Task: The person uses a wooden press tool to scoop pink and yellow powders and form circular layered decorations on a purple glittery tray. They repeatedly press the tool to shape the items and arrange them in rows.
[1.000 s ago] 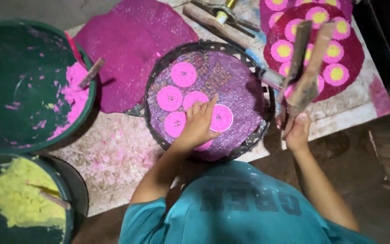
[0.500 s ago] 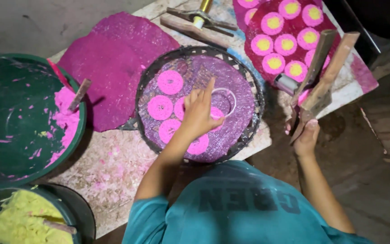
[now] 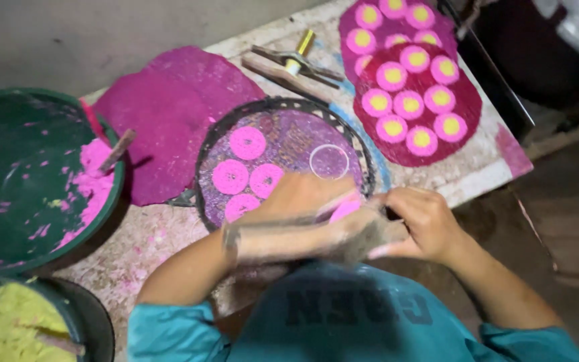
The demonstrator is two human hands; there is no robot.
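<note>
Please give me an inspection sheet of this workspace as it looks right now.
Surface: pale worktable, smeared with pink powder.
Job's things: round dark woven tray lined purple, bearing four pink discs and one empty ring outline; a wooden tool, motion-blurred, held across the tray's near edge.
Clutter: green basin with pink paste and a stick; dark basin of yellow paste; loose magenta mat; dark red mat with yellow-centred pink discs; wooden press.
Hands: left hand and right hand both on the tool; grip blurred.
Cables: nothing seen.
Surroundings: grey wall, dark floor at right.
</note>
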